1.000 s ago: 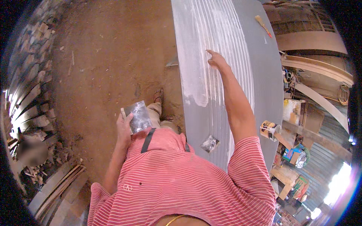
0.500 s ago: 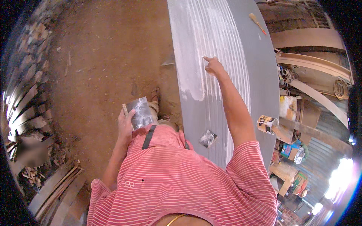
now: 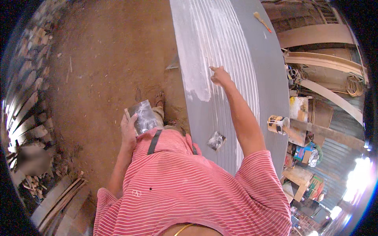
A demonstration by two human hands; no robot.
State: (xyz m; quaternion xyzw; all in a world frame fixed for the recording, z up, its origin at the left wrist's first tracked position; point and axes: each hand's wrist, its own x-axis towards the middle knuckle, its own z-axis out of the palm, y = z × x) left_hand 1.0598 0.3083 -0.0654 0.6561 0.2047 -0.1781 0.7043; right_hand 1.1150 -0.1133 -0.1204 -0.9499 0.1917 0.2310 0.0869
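A flat metal putty scraper [image 3: 145, 118] with a wooden edge strip and white smears on its blade is in my left hand [image 3: 128, 130], held low beside my waist. My right hand [image 3: 221, 76] reaches over a long grey panel [image 3: 258, 55] with lengthwise grooves. Its index finger is stretched out at the grooves and the other fingers are curled, with nothing seen in them. White filler [image 3: 197, 59] coats the panel's left part and streaks the grooves. A second small metal plate [image 3: 216, 141] smeared with white lies on the panel near my body.
A wooden-handled brush [image 3: 262, 21] lies at the panel's far right. An open tub [image 3: 278, 124] sits by its right edge. Beyond are curved boards [image 3: 325, 59], a cable coil [image 3: 354, 85] and clutter. Brown dirt floor [image 3: 114, 51] lies left, with stacked wood pieces [image 3: 59, 200] at lower left.
My right hand has drawn a little nearer to me along the grooves, finger still out. My left hand keeps the scraper at my waist. The whole view has shifted slightly.
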